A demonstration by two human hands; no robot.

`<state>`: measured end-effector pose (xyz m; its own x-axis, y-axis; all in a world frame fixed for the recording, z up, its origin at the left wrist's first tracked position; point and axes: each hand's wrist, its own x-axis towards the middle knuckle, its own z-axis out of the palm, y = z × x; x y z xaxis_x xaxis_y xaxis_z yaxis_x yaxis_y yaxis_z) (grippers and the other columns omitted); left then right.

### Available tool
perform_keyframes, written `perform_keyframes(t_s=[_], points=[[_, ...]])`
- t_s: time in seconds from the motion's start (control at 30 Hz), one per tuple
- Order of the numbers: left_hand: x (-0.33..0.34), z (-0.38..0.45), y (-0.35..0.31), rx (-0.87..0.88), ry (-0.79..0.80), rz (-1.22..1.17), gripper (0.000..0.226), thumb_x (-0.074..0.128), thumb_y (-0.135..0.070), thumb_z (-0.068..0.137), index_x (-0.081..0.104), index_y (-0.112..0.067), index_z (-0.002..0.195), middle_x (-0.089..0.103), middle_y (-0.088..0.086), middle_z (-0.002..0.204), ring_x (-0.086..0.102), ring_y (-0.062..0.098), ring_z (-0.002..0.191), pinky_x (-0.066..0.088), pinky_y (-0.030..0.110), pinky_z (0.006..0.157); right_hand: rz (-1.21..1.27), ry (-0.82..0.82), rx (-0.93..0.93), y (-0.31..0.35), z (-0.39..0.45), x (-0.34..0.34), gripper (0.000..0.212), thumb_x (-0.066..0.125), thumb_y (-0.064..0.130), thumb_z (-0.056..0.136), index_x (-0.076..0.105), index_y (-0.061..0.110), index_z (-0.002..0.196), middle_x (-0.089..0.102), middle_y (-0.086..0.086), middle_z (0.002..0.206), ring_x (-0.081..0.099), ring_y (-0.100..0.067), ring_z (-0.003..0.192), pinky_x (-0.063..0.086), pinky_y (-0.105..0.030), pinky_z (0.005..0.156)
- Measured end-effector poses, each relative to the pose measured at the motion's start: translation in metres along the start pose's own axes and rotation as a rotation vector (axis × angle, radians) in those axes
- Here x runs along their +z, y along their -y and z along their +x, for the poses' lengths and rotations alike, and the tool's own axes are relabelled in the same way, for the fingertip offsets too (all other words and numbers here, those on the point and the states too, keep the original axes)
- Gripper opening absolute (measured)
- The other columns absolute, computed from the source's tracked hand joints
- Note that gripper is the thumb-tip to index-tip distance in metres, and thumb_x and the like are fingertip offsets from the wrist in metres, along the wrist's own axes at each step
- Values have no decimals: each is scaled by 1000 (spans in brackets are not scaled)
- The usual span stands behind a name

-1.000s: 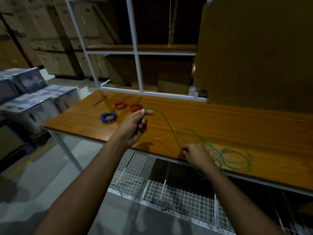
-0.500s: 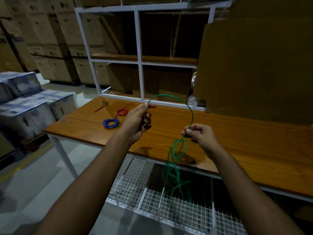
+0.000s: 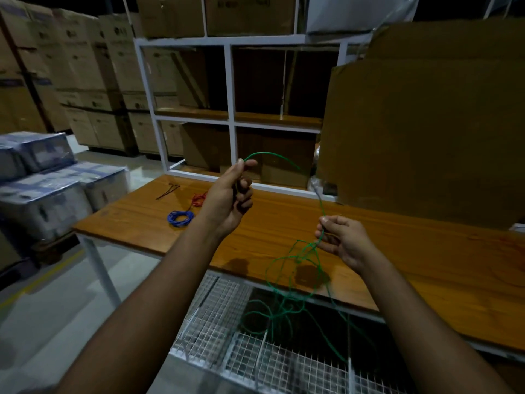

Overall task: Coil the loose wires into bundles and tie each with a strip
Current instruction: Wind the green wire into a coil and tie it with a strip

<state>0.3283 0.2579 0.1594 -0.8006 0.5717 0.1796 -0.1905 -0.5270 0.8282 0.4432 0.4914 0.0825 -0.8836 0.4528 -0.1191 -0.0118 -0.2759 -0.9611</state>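
A loose green wire (image 3: 287, 268) hangs in front of the wooden table (image 3: 412, 257). My left hand (image 3: 230, 197) pinches one end of it, raised above the table. From there the wire arches over to my right hand (image 3: 343, 241), which pinches it lower and to the right. Below my right hand the wire dangles in tangled loops past the table's front edge. A coiled blue bundle (image 3: 179, 217) lies on the table at the left, with a red bundle (image 3: 199, 199) behind it, partly hidden by my left hand. Thin dark strips (image 3: 167, 190) lie further back.
A white shelf frame (image 3: 230, 109) and a big cardboard sheet (image 3: 426, 132) stand at the table's back. A white wire-mesh rack (image 3: 227, 331) sits under the table. Wrapped boxes (image 3: 42, 183) and stacked cartons are at the left.
Both hands have lifted the green wire off the table; its loops now hang over the front edge. My right hand has drawn further right, away from the left hand.
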Motion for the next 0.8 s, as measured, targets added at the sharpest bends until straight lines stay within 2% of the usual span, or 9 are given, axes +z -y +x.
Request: perform_keyframes(t_s=[0.1, 0.27, 0.4, 0.47, 0.53, 0.6, 0.67, 0.73, 0.8], points=[[5, 5, -10, 59, -14, -44, 29, 46, -36, 103, 66, -15, 101, 44, -8, 61, 29, 4, 46, 18, 21, 47, -189, 82, -23, -6, 3, -19, 3, 63, 7, 94, 64, 5, 93, 63, -9, 81, 64, -17, 69, 57, -32, 66], [7, 7, -8, 63, -19, -16, 31, 43, -34, 104, 65, -13, 100, 43, -8, 59, 26, 5, 43, 18, 19, 42, -680, 319, -54, -14, 1, -39, 18, 63, -3, 92, 68, 4, 108, 69, -5, 93, 66, -18, 88, 55, -28, 76], [7, 4, 10, 37, -38, 14, 28, 43, -34, 105, 63, -14, 108, 44, -8, 61, 28, 4, 44, 17, 21, 44, -1241, 199, -376, -10, 3, -26, 31, 58, 4, 96, 63, 34, 88, 67, 9, 93, 65, -12, 88, 56, -32, 78], [6, 2, 18, 24, -54, 64, 28, 43, -34, 105, 61, -15, 110, 43, -6, 63, 28, 5, 46, 17, 22, 45, -1236, 121, -598, -4, 2, -19, 36, 59, -1, 91, 64, 34, 88, 69, 11, 92, 67, -6, 84, 59, -34, 76], [4, 0, 24, 17, -66, 126, 26, 42, -34, 105, 61, -15, 104, 43, -5, 63, 28, 6, 46, 17, 22, 44, -1141, 10, -866, 4, -2, -9, 27, 63, -2, 90, 70, 23, 96, 72, 6, 92, 67, -5, 83, 57, -26, 74], [3, -1, 30, 11, -86, 138, 26, 42, -33, 106, 59, -15, 98, 43, -5, 62, 28, 6, 45, 17, 22, 43, -1102, -32, -1006, 13, -3, 0, 16, 67, 4, 89, 73, 16, 97, 74, 0, 91, 69, -10, 82, 53, -23, 73], [4, -1, 33, 9, -114, 142, 26, 42, -33, 106, 58, -16, 95, 43, -5, 61, 28, 6, 45, 18, 22, 43, -993, -49, -943, 17, -1, 6, 13, 72, 7, 87, 76, 16, 95, 75, 1, 91, 69, -7, 82, 53, -18, 74], [4, -2, 34, 16, -131, 161, 25, 42, -33, 105, 58, -16, 95, 44, -5, 61, 28, 7, 47, 18, 23, 44, -709, -152, -820, 24, 2, 7, 13, 70, 7, 89, 74, 19, 94, 74, 4, 92, 66, 0, 85, 50, -12, 77], [4, -3, 35, 29, -130, 185, 25, 42, -32, 105, 58, -17, 95, 44, -5, 62, 29, 7, 47, 18, 24, 46, -632, -140, -763, 31, 3, 5, 15, 64, 7, 94, 69, 21, 91, 72, 4, 93, 68, -5, 89, 53, -20, 77]])
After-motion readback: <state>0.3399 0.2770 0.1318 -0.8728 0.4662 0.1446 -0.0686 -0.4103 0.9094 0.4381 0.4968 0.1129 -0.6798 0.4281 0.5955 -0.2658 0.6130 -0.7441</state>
